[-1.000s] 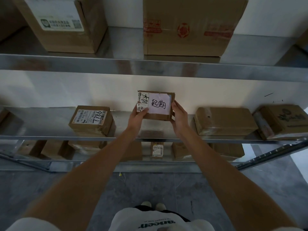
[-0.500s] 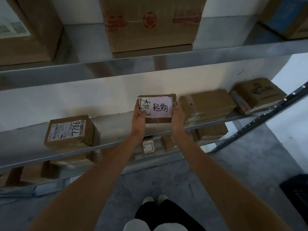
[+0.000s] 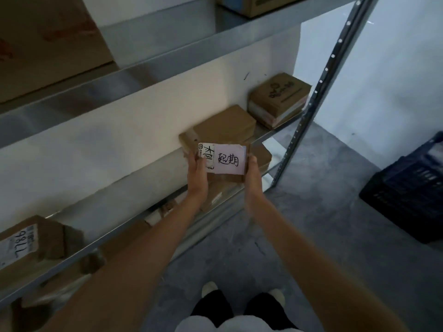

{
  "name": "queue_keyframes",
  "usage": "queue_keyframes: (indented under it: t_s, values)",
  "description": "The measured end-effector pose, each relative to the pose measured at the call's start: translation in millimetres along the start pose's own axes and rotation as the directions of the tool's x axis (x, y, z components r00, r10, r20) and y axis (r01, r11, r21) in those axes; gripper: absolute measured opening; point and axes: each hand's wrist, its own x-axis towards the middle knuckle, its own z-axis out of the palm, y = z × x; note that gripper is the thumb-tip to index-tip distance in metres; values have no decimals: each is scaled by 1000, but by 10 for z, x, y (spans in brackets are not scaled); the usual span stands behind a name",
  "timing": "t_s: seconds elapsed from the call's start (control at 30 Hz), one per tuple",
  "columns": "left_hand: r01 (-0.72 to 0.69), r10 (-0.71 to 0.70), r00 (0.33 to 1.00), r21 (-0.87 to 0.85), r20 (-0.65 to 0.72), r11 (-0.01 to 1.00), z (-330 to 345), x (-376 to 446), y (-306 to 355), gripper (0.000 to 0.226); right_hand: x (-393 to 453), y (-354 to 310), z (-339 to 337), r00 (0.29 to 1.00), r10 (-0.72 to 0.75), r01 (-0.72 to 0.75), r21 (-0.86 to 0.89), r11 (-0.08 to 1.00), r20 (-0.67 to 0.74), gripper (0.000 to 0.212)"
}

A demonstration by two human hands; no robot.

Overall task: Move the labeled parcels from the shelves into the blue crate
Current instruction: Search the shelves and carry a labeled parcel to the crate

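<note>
At far left, a parcel with a printed number label [image 3: 26,243] is sitting on the middle shelf [image 3: 134,207], well apart from the person; a large carton [image 3: 43,41] is standing on the shelf above it. Moving right, the left hand [image 3: 197,174] is gripping the left edge of a small labelled parcel [image 3: 224,161], thumb lying over the printed sticker, fingers wrapped underneath. The parcel is being held in the air in front of the shelf, its pink handwritten note facing up. The right hand [image 3: 251,173] is clasping the opposite edge, thumb at the upper corner, so the parcel is being pinched between both hands. Behind it, two plain parcels [image 3: 225,127] [image 3: 279,97] are resting on the same shelf, near the perforated upright post [image 3: 318,92]. At far right, the blue crate [image 3: 407,190] is standing on the concrete floor [image 3: 311,236], well apart from the held parcel and only partly in view.

Judged risks: the carry is passing close to the post, so a corner may be clipping it on the swing rightward; the loosely stuck note looks liable to peel if a thumb is dragging across it; a drop from height may be sending the parcel onto the crate rim rather than inside
</note>
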Motion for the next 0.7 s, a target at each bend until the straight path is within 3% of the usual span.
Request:
queue_keyframes:
  t_s: [0.1, 0.3, 0.6, 0.7]
  values:
    - [-63, 63, 996, -2, 56, 998, 602, -131, 58, 37, 117, -140, -540, 998, 17, -14, 40, 999, -69, 52]
    - [13, -31, 977, 86, 213, 996, 1923, -385, -86, 26, 282, -388, -1844, 976, 29, -4, 117, 993, -215, 51]
    - [-36, -82, 867, 226, 492, 973, 3678, -851, -350, 34, 476, -631, -3540, 902, 64, 21, 193, 981, -427, 50]
    - [-64, -101, 836, 278, 540, 959, 4192, -878, -447, 49, 612, -698, -3970, 870, 74, 28, 198, 980, -487, 49]
